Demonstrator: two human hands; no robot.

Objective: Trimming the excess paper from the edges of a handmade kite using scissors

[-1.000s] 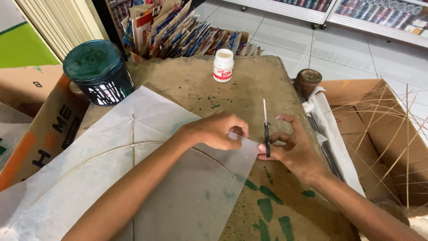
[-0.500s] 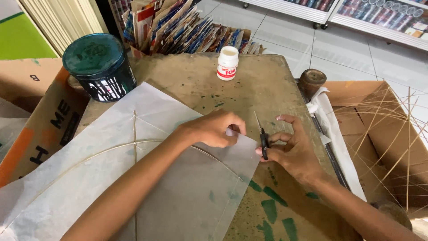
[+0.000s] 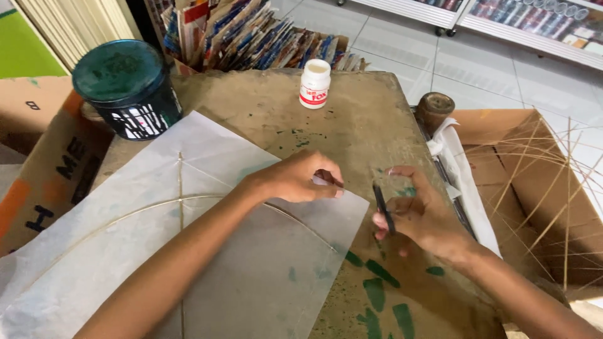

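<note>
left hand (image 3: pixel 300 179) pinching paper (image 3: pixel 188 251) corner | right hand (image 3: pixel 422 216) grasping scissors (image 3: pixel 383 208), just right of that corner | glue bottle (image 3: pixel 314 83) well beyond

1. Bare tabletop (image 3: pixel 370 125) lies open ahead of my hands, up to the small white glue bottle (image 3: pixel 315 83).
2. The dark round tin (image 3: pixel 127 88) blocks the far left corner.
3. To my right, a cardboard box (image 3: pixel 502 125) of thin sticks (image 3: pixel 546 188) bars passage.

white paper sheet (image 3: pixel 251 276), brown bench (image 3: pixel 352 119) with green paint smears, dark-green-lidded black tin (image 3: pixel 129 88), white glue bottle (image 3: pixel 315 83) with red label
</note>
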